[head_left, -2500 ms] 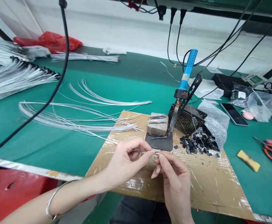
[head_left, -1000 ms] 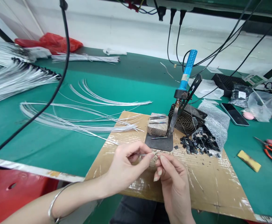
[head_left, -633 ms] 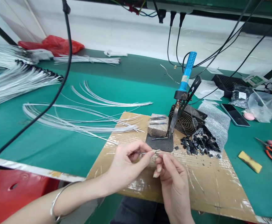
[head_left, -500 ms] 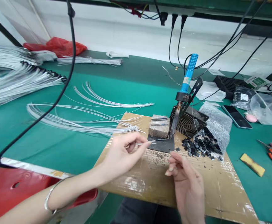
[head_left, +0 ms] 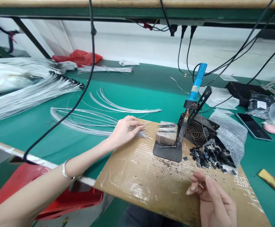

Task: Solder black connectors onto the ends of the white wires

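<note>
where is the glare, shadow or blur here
Head view: glare patches on the cardboard; shadow along the back of the green tabletop; blur on the white plastic at far left; strand tips by the left hand too fine to separate.

Left of centre, long thin white wires [head_left: 85, 131] sweep across the green desk [head_left: 139, 88], tips on the flat brown cardboard sheet [head_left: 128, 170], left hand [head_left: 125, 130] over them! Mid-frame, the rough grey-brown block [head_left: 167, 138] sits on a flat dark plate [head_left: 168, 154], blue-handled soldering iron [head_left: 194, 90] to its right; next, small black square pieces [head_left: 211, 154]. Far lower right, a yellow rectangular strip [head_left: 273, 183]!
</note>
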